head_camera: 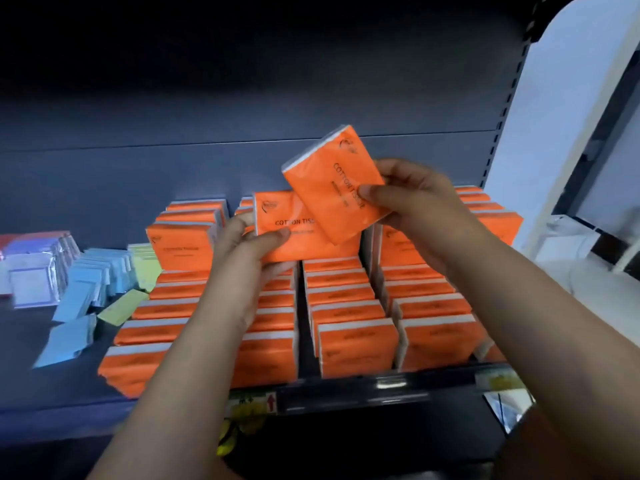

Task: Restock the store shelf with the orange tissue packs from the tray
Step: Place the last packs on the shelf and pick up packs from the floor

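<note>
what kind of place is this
Probably a shop aisle: rows of identical orange tissue packs fill a dark metal shelf, a price-label strip runs along its front edge, and blue packets are stocked beside them.

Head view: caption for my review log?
Left hand grips a level tissue pack, right hand a tilted tissue pack, over orange rows stocked on the shelf.

One orange tissue pack (332, 188), tilted with its printed face forward, is raised at frame centre and overlaps a second pack (294, 233) standing upright behind it. Stocked orange packs (346, 306) stand in rows on the shelf (52, 393), lower centre.
</note>
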The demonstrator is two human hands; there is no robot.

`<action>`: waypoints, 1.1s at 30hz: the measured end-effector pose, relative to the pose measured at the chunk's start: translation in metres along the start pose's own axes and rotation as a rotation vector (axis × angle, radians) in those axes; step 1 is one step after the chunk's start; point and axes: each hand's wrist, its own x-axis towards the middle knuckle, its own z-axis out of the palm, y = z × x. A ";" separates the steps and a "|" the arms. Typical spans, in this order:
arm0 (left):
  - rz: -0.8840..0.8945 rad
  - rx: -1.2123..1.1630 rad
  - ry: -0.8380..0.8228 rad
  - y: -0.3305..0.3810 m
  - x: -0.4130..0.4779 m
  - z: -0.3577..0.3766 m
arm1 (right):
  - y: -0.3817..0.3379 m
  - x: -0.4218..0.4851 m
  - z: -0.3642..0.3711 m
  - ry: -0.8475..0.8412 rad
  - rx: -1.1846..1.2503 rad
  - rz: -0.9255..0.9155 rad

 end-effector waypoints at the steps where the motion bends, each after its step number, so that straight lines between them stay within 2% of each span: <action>1: -0.005 0.005 0.016 -0.002 0.006 -0.006 | 0.005 0.008 0.001 -0.022 -0.013 0.003; 5: -0.051 -0.045 0.103 -0.010 0.032 -0.031 | 0.026 0.034 -0.004 -0.057 -0.075 0.010; 8: -0.061 -0.087 0.152 -0.016 0.045 -0.045 | 0.040 0.045 -0.009 -0.005 -0.259 -0.017; 11: -0.070 -0.120 0.201 -0.022 0.052 -0.052 | 0.052 0.050 -0.009 -0.028 -0.412 -0.037; 14: -0.066 -0.094 0.234 -0.027 0.055 -0.052 | 0.062 0.052 -0.006 -0.124 -0.714 -0.093; 17: -0.056 -0.063 0.261 -0.029 0.057 -0.051 | 0.066 0.053 -0.003 -0.146 -0.958 -0.174; 22: -0.093 -0.054 0.274 -0.031 0.056 -0.048 | 0.077 0.051 -0.001 -0.208 -1.130 -0.272; 27: -0.061 0.071 0.203 -0.029 0.047 -0.047 | 0.086 0.052 0.002 -0.214 -1.238 -0.288; 33: 0.027 0.106 0.186 -0.028 0.041 -0.048 | 0.089 0.042 0.012 -0.121 -1.388 -0.372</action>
